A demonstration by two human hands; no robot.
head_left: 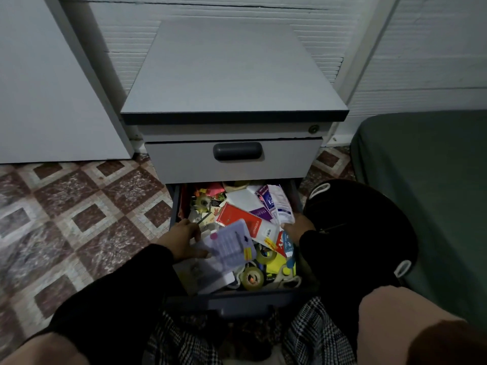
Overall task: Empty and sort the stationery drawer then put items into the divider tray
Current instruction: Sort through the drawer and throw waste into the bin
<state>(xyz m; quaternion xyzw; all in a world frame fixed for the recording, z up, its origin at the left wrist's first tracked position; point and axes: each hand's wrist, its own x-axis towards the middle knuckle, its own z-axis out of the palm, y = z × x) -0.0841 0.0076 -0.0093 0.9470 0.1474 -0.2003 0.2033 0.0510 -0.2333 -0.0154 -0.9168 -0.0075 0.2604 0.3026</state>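
Observation:
The lower drawer (232,301) of a grey pedestal cabinet (232,75) stands pulled out, packed with stationery: a red packet (242,219), white paper (243,198), tape rolls (251,278), yellow items and sticky notes. My left hand (181,239) reaches into the drawer's left side and holds a lilac blister pack (229,246) by its edge. My right hand (297,229) is at the drawer's right side, its fingers on a white leaflet packet (283,209); the grip is partly hidden. No divider tray is in view.
The upper drawer (232,159) with a dark handle is closed above. A patterned tile floor (79,212) lies to the left, a green cushion (427,180) to the right. A white panel (52,88) stands at left. My checked trouser legs are below the drawer.

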